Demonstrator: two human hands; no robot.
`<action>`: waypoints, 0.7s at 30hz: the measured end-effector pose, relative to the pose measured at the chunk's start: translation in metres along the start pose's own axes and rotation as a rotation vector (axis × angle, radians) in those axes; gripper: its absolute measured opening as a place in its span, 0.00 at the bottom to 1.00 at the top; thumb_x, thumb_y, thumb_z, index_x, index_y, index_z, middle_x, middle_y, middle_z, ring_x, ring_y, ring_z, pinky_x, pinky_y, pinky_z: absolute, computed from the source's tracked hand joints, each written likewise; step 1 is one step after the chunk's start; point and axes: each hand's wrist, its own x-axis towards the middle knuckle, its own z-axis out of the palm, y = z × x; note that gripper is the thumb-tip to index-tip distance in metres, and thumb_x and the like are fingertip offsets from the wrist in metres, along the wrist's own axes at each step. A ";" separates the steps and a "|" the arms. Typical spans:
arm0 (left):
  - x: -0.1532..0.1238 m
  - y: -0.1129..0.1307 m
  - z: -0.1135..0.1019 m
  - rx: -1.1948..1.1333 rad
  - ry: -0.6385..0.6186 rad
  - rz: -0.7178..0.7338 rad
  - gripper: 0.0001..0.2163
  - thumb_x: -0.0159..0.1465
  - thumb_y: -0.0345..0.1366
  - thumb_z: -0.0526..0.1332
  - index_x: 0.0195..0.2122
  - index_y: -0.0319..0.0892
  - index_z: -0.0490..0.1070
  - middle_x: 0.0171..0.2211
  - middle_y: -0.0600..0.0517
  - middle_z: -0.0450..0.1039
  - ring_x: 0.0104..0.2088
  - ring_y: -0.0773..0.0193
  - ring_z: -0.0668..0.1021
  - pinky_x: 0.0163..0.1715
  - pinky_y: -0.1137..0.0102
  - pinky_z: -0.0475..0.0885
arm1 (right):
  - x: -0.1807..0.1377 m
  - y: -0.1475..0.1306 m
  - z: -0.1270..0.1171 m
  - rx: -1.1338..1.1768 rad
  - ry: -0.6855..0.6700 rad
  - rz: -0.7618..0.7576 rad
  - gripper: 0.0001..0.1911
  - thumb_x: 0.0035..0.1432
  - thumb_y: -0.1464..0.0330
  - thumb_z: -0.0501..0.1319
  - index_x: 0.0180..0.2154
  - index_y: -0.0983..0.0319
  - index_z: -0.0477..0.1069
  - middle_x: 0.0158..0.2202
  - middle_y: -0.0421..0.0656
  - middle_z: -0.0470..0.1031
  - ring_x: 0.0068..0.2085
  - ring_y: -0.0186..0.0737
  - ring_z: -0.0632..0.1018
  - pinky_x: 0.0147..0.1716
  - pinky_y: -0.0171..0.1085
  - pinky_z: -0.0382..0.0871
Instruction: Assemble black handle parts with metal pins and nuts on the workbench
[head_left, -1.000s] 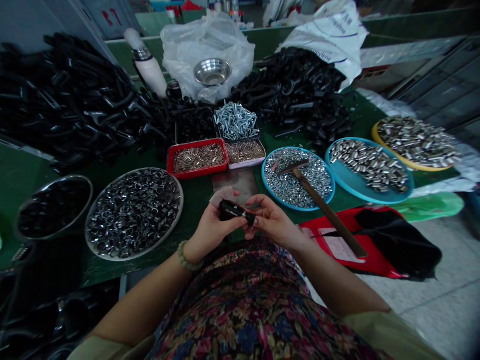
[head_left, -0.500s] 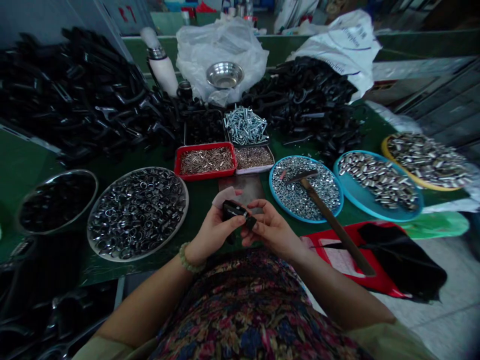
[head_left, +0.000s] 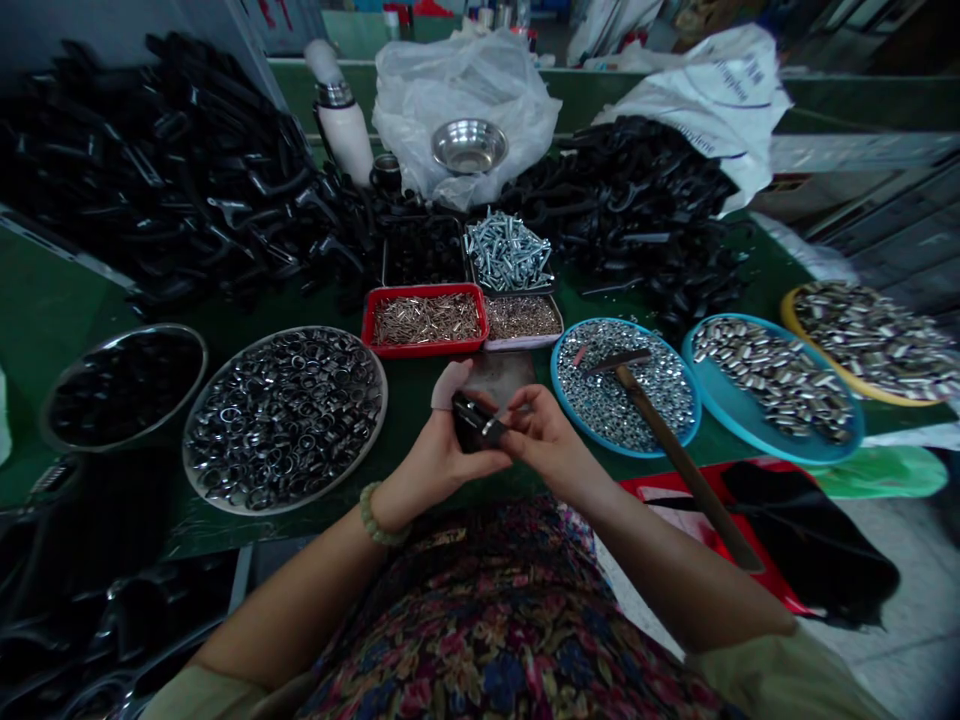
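My left hand (head_left: 439, 450) is closed around a small black plastic part (head_left: 474, 418) with a shiny metal band near its right end. A pale cover sits on one fingertip of that hand, and a beaded bracelet (head_left: 375, 515) circles the wrist. From the right, my right hand (head_left: 551, 440) has its fingers bent and pinched at the banded end of the part. What lies between those fingertips is partly hidden. Both hands are above the table edge, just in front of a flat metal plate (head_left: 499, 375).
A hammer (head_left: 675, 450) lies across a blue tray of small metal pieces (head_left: 622, 400). Left stands a round tray of shiny rings (head_left: 285, 420). Ahead are a red tray of pins (head_left: 427, 320) and a heap of screws (head_left: 510, 250). Black parts (head_left: 637, 200) pile up behind.
The view has shifted slightly, so the table's things appear farther right. The black part has turned a little in my left hand, and my right fingers have changed their hold at its end.
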 end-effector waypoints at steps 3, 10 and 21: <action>0.013 -0.003 -0.018 0.309 0.058 -0.006 0.37 0.62 0.43 0.61 0.67 0.42 0.41 0.58 0.40 0.61 0.58 0.51 0.68 0.58 0.57 0.63 | 0.033 -0.022 -0.016 -0.335 -0.179 -0.028 0.13 0.59 0.62 0.62 0.38 0.59 0.59 0.33 0.38 0.74 0.30 0.35 0.79 0.31 0.37 0.74; 0.056 -0.020 -0.002 1.219 -0.427 0.236 0.28 0.61 0.35 0.59 0.62 0.36 0.56 0.51 0.39 0.72 0.55 0.51 0.71 0.63 0.52 0.52 | 0.182 -0.047 -0.016 -1.773 -0.101 -0.416 0.09 0.62 0.72 0.56 0.40 0.67 0.73 0.46 0.54 0.74 0.48 0.48 0.75 0.46 0.43 0.68; 0.040 -0.051 0.005 1.133 -0.115 0.231 0.23 0.57 0.37 0.62 0.55 0.48 0.64 0.56 0.47 0.67 0.58 0.51 0.65 0.63 0.47 0.43 | 0.205 -0.032 -0.019 -1.869 -0.118 -0.418 0.17 0.66 0.75 0.46 0.52 0.69 0.68 0.45 0.55 0.76 0.47 0.46 0.76 0.46 0.42 0.67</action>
